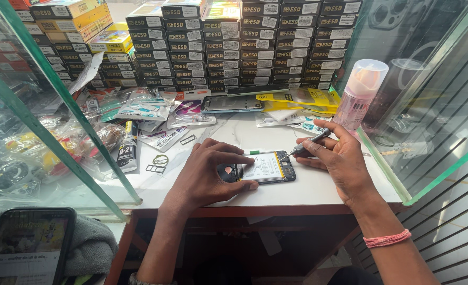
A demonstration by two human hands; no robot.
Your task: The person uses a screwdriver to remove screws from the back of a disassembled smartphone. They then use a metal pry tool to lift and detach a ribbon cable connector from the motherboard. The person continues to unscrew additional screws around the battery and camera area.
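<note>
While left hand (205,171) fingers are pinching an opened phone (263,168) lying lengthwise left-to-right near the white table's (318,187) front edge, right hand (337,155) fingers are gripping a screwdriver (303,146), tip touching the phone's upper right corner; bare tabletop is surrounding them.

black boxes (255,42) with yellow lettering, pink bottle (358,95), pink wristband (387,239), white table (318,184), yellow packets (302,100), green-edged glass (59,100).
</note>
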